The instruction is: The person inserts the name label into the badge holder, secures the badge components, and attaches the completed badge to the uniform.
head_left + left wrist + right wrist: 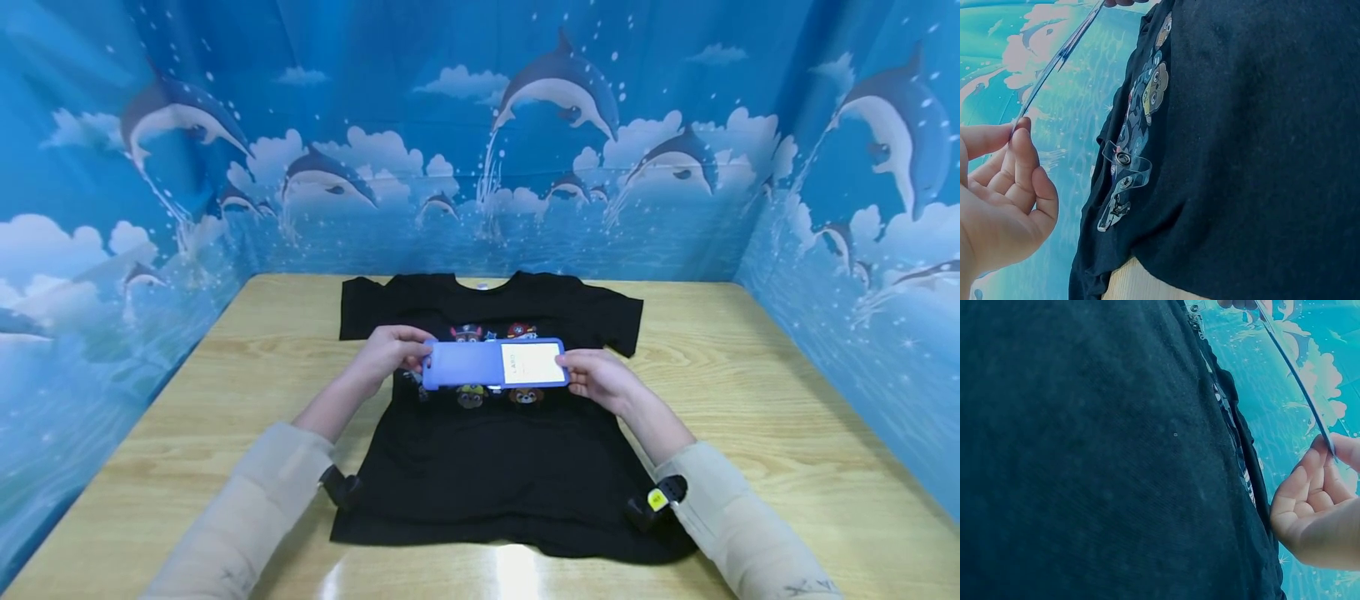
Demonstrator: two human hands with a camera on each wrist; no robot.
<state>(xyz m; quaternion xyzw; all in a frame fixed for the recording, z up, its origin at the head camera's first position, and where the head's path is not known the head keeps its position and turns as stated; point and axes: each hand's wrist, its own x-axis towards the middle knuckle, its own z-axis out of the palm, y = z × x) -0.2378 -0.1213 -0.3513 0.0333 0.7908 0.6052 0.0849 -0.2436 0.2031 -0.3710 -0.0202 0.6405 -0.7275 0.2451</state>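
A blue-purple card holder is held out flat between both hands over the T-shirt's chest print. Its right half shows a white insert printed with "CARD". My left hand pinches the holder's left end between thumb and fingers. At the opposite end, the right hand pinches the edge beside the white insert. Both wrist views show the holder edge-on, as a thin slanting line. Under it lies a black T-shirt, spread out with cartoon animal faces on its front. A clear strip with snap buttons overlaps the print in the left wrist view.
The shirt lies on a light wooden table. A blue curtain with dolphins and clouds surrounds the back and both sides. Dark devices are strapped at both wrists, with a yellow-marked one on the right.
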